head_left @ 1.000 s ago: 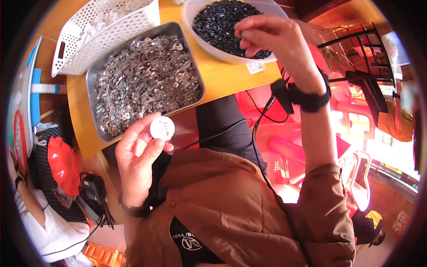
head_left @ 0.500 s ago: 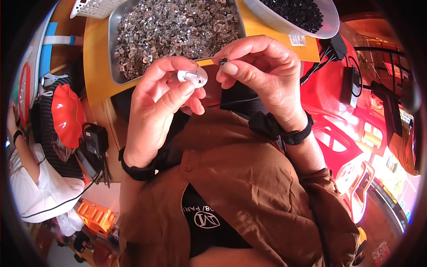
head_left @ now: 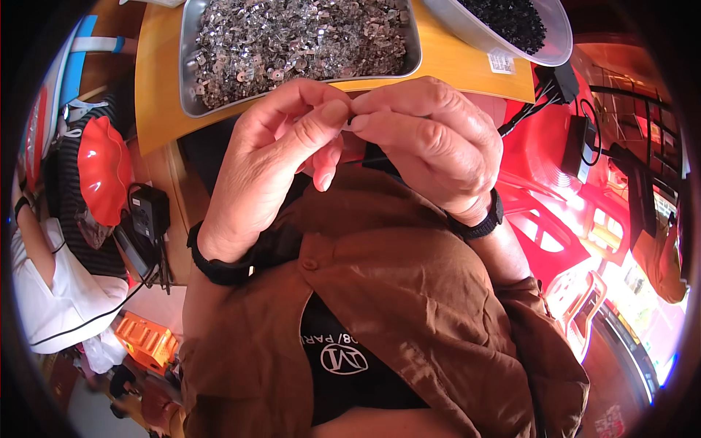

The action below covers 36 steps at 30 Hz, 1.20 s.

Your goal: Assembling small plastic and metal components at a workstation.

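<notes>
**Hands drawn together over a small part, close under the camera**

Since a moment ago both hands have come up nearer the camera and closed on each other, and the white disc that showed between the left fingers is now almost wholly covered; this looks like two small pieces being pressed together.

The left hand [head_left: 274,164] pinches narrowly, thumb against forefinger, with only a sliver of the white piece [head_left: 349,124] showing at the fingertips. The right hand [head_left: 431,142] meets it there, fingertips tight on a small dark bit [head_left: 351,119] that touches the white piece. Both pieces sit right at the pinch, held in the air just below the near edge of the yellow desk [head_left: 157,95].

On the desk, the metal tray [head_left: 188,69] of silvery parts stands left, and the white bowl [head_left: 555,55] of black parts sits at the right corner.
</notes>
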Each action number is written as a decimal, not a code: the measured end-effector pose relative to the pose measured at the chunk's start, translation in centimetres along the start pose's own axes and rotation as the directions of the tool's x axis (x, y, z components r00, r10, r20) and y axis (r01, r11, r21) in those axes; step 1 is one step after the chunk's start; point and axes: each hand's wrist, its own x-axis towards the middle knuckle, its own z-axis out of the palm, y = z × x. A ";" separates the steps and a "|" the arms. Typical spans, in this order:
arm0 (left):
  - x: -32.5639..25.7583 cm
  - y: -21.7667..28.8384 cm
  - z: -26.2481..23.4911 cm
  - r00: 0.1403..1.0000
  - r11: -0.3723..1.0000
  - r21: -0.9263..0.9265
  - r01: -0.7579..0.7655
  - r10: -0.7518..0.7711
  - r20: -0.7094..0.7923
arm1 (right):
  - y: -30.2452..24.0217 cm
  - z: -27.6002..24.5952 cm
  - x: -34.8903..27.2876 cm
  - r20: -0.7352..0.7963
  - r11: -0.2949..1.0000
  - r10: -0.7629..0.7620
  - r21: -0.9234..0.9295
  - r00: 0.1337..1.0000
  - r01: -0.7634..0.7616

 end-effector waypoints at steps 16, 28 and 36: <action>0.4 -0.4 -0.6 0.994 0.987 0.119 -0.110 0.112 -0.013 | 0.8 0.7 -0.6 -0.064 0.997 0.054 0.049 0.996 -0.051; 0.7 -1.5 -0.1 0.938 0.924 0.253 -0.286 0.324 -0.122 | 0.3 1.1 -0.7 -0.094 0.984 0.156 0.097 0.983 -0.147; 0.9 -1.8 -0.8 0.860 0.828 0.338 -0.447 0.502 -0.093 | -0.9 1.0 -0.8 0.210 0.430 0.756 0.556 0.620 -0.712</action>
